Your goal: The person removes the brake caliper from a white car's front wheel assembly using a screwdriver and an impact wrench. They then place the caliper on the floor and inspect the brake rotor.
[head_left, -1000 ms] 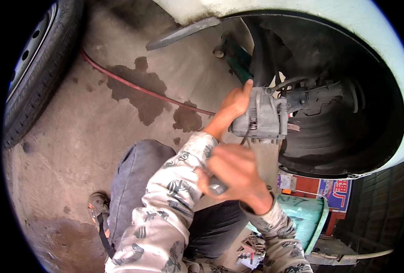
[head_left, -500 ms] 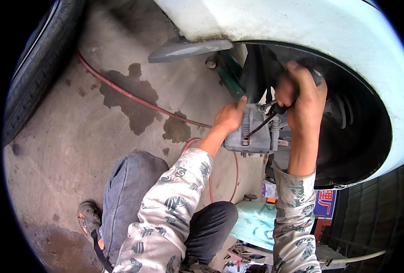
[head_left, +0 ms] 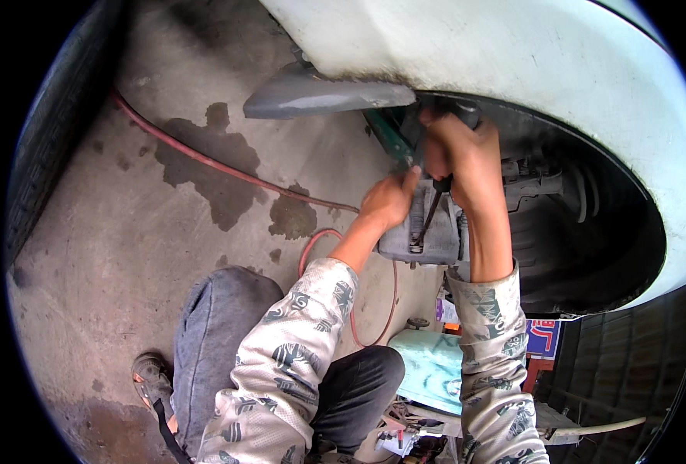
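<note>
- Presently, the blocky grey metal brake caliper [head_left: 442, 238] sits at three o'clock from mid-view; a straight, dark-shafted hand tool [head_left: 433, 213] meets its opening.
- At its one o'clock, the blurred right hand [head_left: 470, 155] wraps the tool's handle; off-line pressure could make the tip skid.
- At ten o'clock, the left hand [head_left: 388, 201] touches the caliper, thumb extended, fingers hidden, grip unclear; a skid could jab it.

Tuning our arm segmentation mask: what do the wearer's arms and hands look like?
Left sleeve and right sleeve match: long, loose, whitish fabric with scattered dark grey-green printed motifs. Forearms show bare beyond the cuffs. Left hand and right hand are ungloved; the right is partly blurred. No watch visible.
</note>
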`<state>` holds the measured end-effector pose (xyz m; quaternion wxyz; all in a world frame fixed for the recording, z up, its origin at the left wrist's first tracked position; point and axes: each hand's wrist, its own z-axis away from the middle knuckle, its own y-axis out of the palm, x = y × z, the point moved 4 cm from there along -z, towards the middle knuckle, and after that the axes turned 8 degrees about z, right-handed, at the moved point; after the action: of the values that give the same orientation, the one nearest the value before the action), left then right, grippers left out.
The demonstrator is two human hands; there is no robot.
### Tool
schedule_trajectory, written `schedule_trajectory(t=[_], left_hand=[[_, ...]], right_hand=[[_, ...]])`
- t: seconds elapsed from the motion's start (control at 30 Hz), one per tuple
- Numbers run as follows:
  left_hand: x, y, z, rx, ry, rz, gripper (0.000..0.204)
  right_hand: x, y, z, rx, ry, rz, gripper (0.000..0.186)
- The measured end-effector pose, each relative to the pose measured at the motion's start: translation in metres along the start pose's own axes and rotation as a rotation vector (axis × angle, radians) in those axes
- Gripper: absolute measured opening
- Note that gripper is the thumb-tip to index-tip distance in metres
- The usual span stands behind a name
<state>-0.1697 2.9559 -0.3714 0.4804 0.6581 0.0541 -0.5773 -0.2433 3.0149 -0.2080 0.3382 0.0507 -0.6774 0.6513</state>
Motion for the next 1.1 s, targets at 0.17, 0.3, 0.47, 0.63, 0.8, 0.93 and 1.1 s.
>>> schedule_trajectory(t=[0.17,0.3,0.47,0.63,0.8,0.93,1.1], left_hand=[[0.012,-0.014,0.002,0.198,0.112,-0.080,0.066],[0.023,-0.002,0.007,0.194,0.099,-0.048,0.067],[0.053,0.023,-0.018,0.144,0.079,0.080,0.067],[0.018,-0.018,-0.039,-0.019,-0.014,-0.136,0.069],[0.017,0.011,-0.019,0.111,0.030,0.035,0.073],[0.009,-0.002,-0.013,0.107,0.059,0.033,0.073],[0.009,-0.011,-0.016,0.097,0.044,-0.040,0.075]], right_hand=[[0.024,0.057,0.043,0.156,-0.199,0.361,0.024],[0.025,0.057,0.073,0.251,-0.242,0.433,0.019],[0.016,0.050,0.082,0.238,-0.326,0.476,0.017],[0.018,0.077,0.047,0.241,-0.335,0.390,0.019],[-0.013,0.071,0.058,0.338,-0.262,0.349,0.023],[0.004,0.072,0.092,0.248,-0.463,0.388,0.031],[0.010,0.070,0.104,0.220,-0.544,0.419,0.034]])
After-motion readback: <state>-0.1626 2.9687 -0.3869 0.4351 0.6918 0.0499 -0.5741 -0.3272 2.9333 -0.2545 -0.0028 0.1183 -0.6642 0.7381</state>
